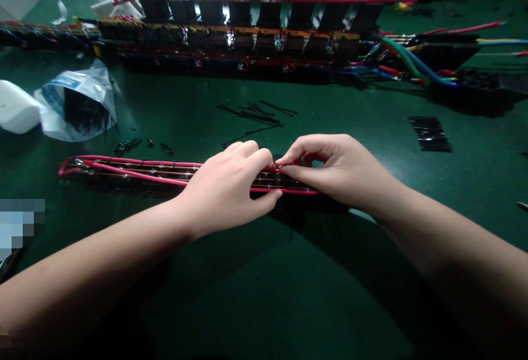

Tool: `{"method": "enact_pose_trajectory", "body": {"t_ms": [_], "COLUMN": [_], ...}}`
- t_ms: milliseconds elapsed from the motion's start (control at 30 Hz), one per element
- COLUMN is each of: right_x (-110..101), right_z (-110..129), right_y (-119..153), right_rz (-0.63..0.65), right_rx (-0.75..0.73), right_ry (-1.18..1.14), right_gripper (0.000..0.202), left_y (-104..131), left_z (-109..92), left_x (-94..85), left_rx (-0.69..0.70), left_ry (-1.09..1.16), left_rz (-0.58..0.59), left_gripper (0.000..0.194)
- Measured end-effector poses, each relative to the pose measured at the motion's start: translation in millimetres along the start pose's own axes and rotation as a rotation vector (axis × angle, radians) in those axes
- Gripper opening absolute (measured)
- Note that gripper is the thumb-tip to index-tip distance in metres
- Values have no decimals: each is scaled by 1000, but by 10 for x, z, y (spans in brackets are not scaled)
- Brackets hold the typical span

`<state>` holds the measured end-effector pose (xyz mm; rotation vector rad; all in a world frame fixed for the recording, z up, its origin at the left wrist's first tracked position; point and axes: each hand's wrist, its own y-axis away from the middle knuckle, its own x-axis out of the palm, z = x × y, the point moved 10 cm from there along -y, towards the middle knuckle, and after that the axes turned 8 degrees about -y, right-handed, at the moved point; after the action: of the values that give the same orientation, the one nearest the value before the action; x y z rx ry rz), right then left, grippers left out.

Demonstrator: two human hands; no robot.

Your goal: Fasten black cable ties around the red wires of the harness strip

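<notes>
A long narrow black strip (152, 171) with bare metal lines and red wire looped along it lies across the bench in front of me. Over its middle lies my left hand (231, 184), the fingers on the far edge and the thumb along the near edge, holding it. My right hand (330, 170) is at the strip's right part, thumb and forefinger pinched together at the far red wire (124, 159). What sits between those fingertips is too small to make out. Small dark ties loop round the red wire to the left of my hands.
Loose black cable ties (258, 114) lie beyond my hands, a neat bundle of ties (430, 133) to the right. Short clipped pieces (127, 145) and an open plastic bag (78, 101) are left, beside a white object (16, 107). Larger wired assemblies (247, 36) span the back.
</notes>
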<state>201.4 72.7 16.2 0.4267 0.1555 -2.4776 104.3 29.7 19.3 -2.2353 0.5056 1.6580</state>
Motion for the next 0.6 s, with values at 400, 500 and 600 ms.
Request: {"method": "enact_pose_trajectory", "body": {"t_ms": [400,500,600], "right_x": [5,3,5], "right_z": [16,19,15], "right_y": [-7,-9,-13], "right_rz": [8,10,10], "right_rx": [-22,-23,-21], "right_ry": [23,23,21], "right_gripper": [5,5,5], "left_y": [5,8,10], "left_z": [-37,-38,-38], "left_x": [-11,-15,-12], "left_rx": [24,23,24], "left_ry": [-57,-57,-61], "left_rz": [-40,-43,-42], "left_gripper": [20,20,20]}}
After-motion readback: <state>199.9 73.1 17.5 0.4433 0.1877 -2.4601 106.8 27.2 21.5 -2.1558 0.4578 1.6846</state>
